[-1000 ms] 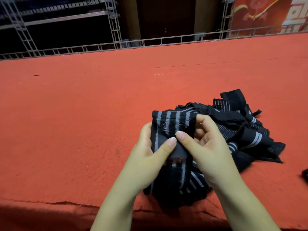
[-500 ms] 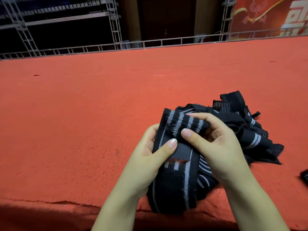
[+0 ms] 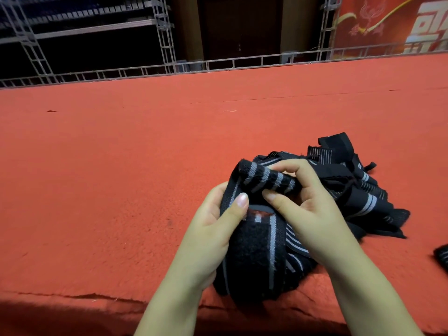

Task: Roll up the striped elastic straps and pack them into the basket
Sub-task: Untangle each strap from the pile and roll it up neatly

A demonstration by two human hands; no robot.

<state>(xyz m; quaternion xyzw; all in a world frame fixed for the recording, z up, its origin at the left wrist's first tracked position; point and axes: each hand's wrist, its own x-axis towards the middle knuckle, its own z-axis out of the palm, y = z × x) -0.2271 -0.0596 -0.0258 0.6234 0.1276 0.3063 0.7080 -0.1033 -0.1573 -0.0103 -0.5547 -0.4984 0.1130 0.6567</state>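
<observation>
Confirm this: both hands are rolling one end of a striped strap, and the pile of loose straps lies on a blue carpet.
Wrong on the colour: the head view shows the carpet is red. The rest holds: left hand and right hand roll the striped strap, with the pile of loose straps behind.

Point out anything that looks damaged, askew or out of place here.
The red felt cover is torn along its near edge, frayed. One striped strap lies apart at the right edge, away from the strap pile. No basket is in view.
</observation>
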